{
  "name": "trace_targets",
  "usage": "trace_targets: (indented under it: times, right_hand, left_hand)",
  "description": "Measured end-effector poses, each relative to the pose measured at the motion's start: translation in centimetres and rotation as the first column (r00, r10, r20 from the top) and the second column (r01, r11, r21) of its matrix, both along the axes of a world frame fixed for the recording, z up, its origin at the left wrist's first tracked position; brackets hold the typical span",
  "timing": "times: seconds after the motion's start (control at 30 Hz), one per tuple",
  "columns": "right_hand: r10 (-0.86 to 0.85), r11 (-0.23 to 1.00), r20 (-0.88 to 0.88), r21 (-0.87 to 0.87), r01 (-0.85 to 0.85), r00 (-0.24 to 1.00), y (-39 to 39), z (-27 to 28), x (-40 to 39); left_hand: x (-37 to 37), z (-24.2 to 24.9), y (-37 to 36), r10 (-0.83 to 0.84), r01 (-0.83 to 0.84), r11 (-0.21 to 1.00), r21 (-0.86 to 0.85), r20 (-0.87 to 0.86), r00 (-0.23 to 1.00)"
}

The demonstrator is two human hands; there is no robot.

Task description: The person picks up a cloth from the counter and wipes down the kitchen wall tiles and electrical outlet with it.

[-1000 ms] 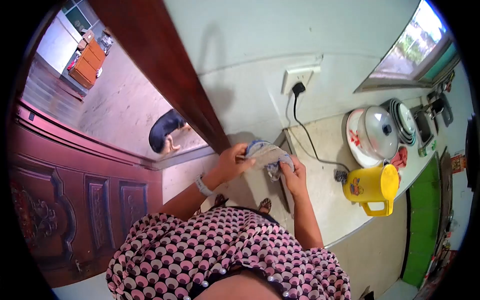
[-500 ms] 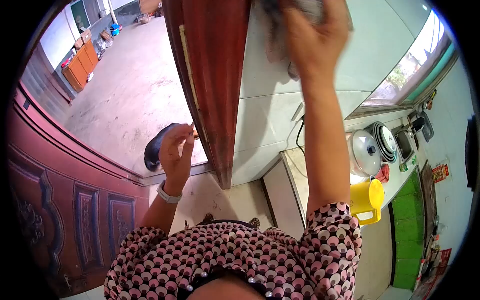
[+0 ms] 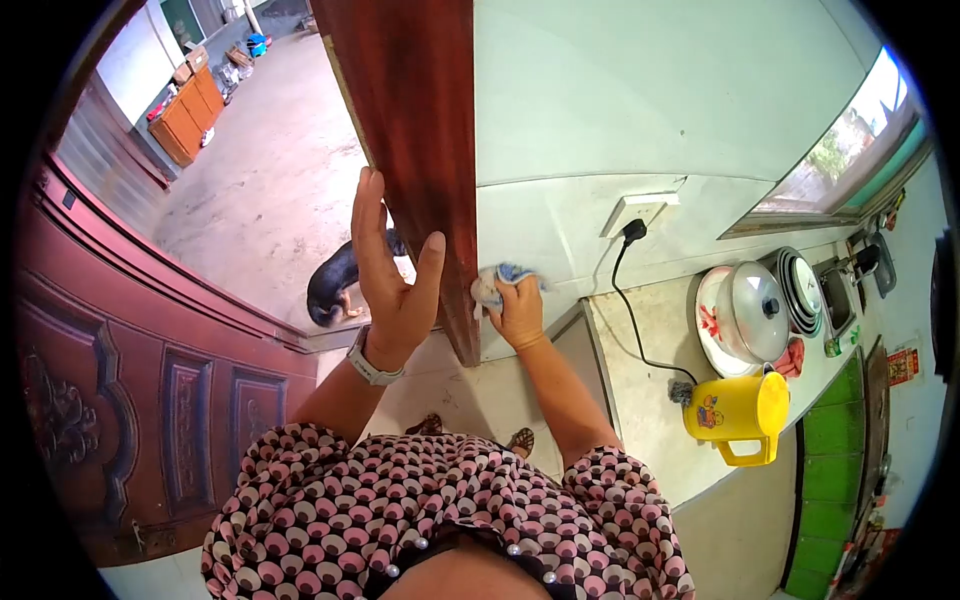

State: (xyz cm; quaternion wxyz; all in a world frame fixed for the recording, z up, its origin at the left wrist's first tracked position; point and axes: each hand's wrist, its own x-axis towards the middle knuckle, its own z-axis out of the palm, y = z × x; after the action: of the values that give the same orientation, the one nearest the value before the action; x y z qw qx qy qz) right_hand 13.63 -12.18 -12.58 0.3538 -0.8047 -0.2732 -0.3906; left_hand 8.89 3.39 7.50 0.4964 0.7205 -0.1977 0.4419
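My right hand (image 3: 520, 312) is closed around a crumpled white and blue cloth (image 3: 505, 285), which presses against the pale wall (image 3: 580, 120) low down, right by the edge of the dark red door frame (image 3: 420, 130). On the other side of that frame my left hand (image 3: 395, 290) is raised, fingers stretched upward and thumb apart, nothing in it. Its fingertips overlap the frame's left edge in this view. A watch with a pale strap (image 3: 372, 362) is on the left wrist.
A dark dog (image 3: 335, 285) is outside just past the threshold. The carved red door (image 3: 190, 430) stands at left. To the right, a counter (image 3: 640, 340) holds a yellow jug (image 3: 740, 410), a pot with a glass lid (image 3: 755, 310) and a black cord plugged into a wall socket (image 3: 640, 212).
My right hand has come down from high on the wall with the cloth to beside the door frame's lower part. My left hand has risen and its fingers have straightened.
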Motion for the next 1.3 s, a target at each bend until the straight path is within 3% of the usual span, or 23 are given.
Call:
trace_targets:
  times: [0.07,0.2,0.3,0.33,0.4,0.47,0.63,0.67,0.73,0.8,0.83,0.87,0.93,1.0,1.1,1.23,1.3]
  right_hand:
    - [-0.018,0.986,-0.353,-0.162,-0.042,0.935,-0.7,-3.0,-1.3]
    - [0.006,0.986,-0.437,-0.145,-0.077,0.900,-0.5,-3.1,-2.3]
    - [0.064,0.972,-0.242,0.235,-0.005,0.968,0.3,1.5,-2.1]
    - [0.072,0.975,-0.231,0.219,-0.020,0.970,0.4,4.4,-2.0]
    - [0.051,0.963,0.065,0.260,-0.067,0.997,1.0,11.0,-1.0]
    - [0.016,0.968,0.174,0.245,-0.059,0.985,1.4,16.9,-0.3]
    - [-0.142,0.959,0.516,0.282,-0.012,0.845,1.3,28.8,3.4]
    - [-0.163,0.951,0.570,0.308,-0.025,0.806,1.3,31.0,4.0]
    - [-0.214,0.956,0.619,0.292,0.032,0.756,1.6,35.0,4.8]
    - [-0.235,0.945,0.592,0.324,0.039,0.771,2.6,36.4,4.2]
    - [-0.252,0.942,0.565,0.330,0.065,0.786,3.2,35.9,2.7]
    - [-0.305,0.917,0.626,0.395,0.045,0.718,4.3,33.9,4.4]
    - [-0.314,0.924,0.496,0.354,0.142,0.810,4.5,28.8,3.8]
    - [-0.309,0.928,0.466,0.340,0.155,0.829,4.5,22.7,3.9]
    - [-0.207,0.968,0.289,0.200,0.152,0.935,4.4,14.1,1.4]
    - [-0.086,0.991,0.132,0.110,0.072,0.987,3.1,13.4,-0.3]
    - [-0.112,0.988,0.167,0.124,0.092,0.980,2.5,15.2,0.6]
  left_hand:
    - [-0.4,-0.4,0.1,0.015,-0.015,1.000,0.014,-0.003,1.000]
    - [-1.5,-0.4,0.5,0.106,-0.103,0.994,0.034,-0.098,0.989]
    - [-1.9,-1.3,0.8,0.094,-0.096,0.995,-0.005,-0.115,0.989]
    - [-2.2,-1.5,0.8,0.098,-0.099,0.995,-0.003,-0.132,0.986]
    - [-2.6,-1.7,0.7,0.097,-0.106,0.993,-0.051,-0.158,0.983]
    - [-3.0,-1.9,0.8,0.104,-0.106,0.994,0.000,-0.193,0.976]
    - [-1.6,-2.5,1.2,0.049,-0.048,0.999,0.011,-0.150,0.987]
    - [-1.7,-2.3,1.2,0.073,-0.071,0.997,0.018,-0.202,0.977]
    - [-1.5,-2.0,1.4,0.069,-0.068,0.998,0.009,-0.147,0.987]
    - [-1.2,-1.5,1.7,0.115,-0.108,0.992,0.071,-0.106,0.988]
    - [-1.3,-0.9,1.5,0.125,-0.117,0.990,0.080,-0.098,0.987]
    - [-1.4,-0.5,1.4,0.116,-0.108,0.990,0.086,-0.098,0.988]
    - [-1.5,0.3,1.1,0.153,-0.147,0.984,0.100,-0.058,0.987]
    - [-1.6,0.7,0.9,0.129,-0.120,0.985,0.127,-0.066,0.989]
    - [-1.5,1.4,0.8,0.144,-0.135,0.974,0.183,-0.040,0.989]
    - [-1.8,1.5,0.7,0.195,-0.189,0.959,0.213,-0.008,0.981]
    - [-1.6,1.8,0.4,0.248,-0.247,0.941,0.233,0.022,0.968]
